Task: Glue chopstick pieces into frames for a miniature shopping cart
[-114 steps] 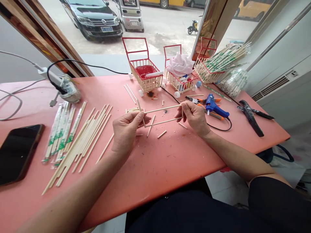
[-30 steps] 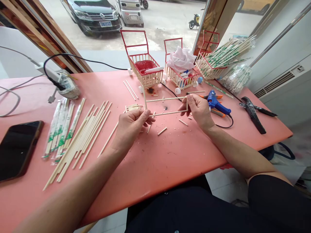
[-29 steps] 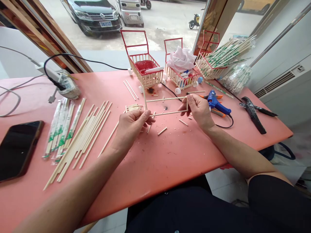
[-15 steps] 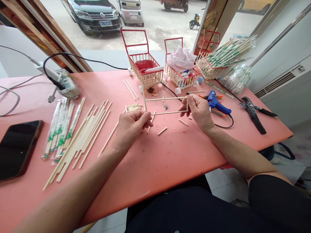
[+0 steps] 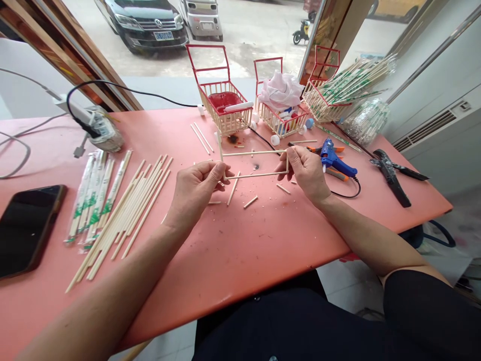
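Between my two hands, above the table, is a thin rectangular frame of pale wooden sticks (image 5: 255,175). My left hand (image 5: 199,188) pinches its left end near the lower corner, where one stick stands up beyond the frame. My right hand (image 5: 302,169) grips the short right side between thumb and fingers. Short cut stick pieces (image 5: 250,201) lie on the table below the frame. More short pieces are partly hidden behind my left hand. To the right of my right hand rests a blue glue gun (image 5: 334,159).
Loose chopsticks (image 5: 131,215) and wrapped chopsticks (image 5: 90,200) lie left, beside a phone (image 5: 30,228) and a power strip (image 5: 93,128). Small stick-built carts (image 5: 229,118) with red trim stand at the back. Orange-handled pliers (image 5: 338,174) and a black tool (image 5: 393,178) lie right on the pink table (image 5: 263,255).
My left hand has shifted slightly up and left, and its end of the frame has moved a little left. My right hand is nearly still, keeping its grip.
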`<state>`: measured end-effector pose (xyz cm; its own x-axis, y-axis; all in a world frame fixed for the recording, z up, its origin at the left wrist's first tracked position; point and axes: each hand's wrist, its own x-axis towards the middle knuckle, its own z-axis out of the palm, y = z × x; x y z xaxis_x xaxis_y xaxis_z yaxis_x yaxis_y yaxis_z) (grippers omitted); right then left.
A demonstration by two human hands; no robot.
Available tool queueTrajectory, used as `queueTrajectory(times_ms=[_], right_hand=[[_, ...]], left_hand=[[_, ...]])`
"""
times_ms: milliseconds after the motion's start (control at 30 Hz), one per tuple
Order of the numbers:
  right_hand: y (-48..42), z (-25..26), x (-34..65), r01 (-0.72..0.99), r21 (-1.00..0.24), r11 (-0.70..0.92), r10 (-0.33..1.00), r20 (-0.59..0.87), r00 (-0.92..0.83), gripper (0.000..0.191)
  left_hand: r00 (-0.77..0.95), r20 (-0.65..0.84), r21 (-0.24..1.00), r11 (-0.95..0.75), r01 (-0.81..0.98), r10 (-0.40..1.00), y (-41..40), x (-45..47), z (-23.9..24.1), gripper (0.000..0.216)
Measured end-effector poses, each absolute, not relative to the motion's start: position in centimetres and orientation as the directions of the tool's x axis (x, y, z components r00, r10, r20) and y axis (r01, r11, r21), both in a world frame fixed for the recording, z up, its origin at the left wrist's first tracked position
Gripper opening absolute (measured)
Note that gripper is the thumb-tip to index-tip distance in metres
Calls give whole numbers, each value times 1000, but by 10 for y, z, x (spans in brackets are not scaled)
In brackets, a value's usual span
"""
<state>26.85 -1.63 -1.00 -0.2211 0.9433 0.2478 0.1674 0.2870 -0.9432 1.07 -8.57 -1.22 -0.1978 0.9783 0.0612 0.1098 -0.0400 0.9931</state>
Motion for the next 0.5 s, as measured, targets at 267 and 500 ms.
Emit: queueTrajectory(times_ms=[267, 500], right_hand=[[-17, -15, 266, 162, -951, 262, 931, 204, -303, 70], [-19, -14, 266, 181, -943, 279, 931, 219, -292, 69]], left_hand=[[-256, 35, 999, -30, 23, 966, -87, 10, -15, 43], [-277, 34, 999, -27, 29, 960, -89, 12, -14, 38]])
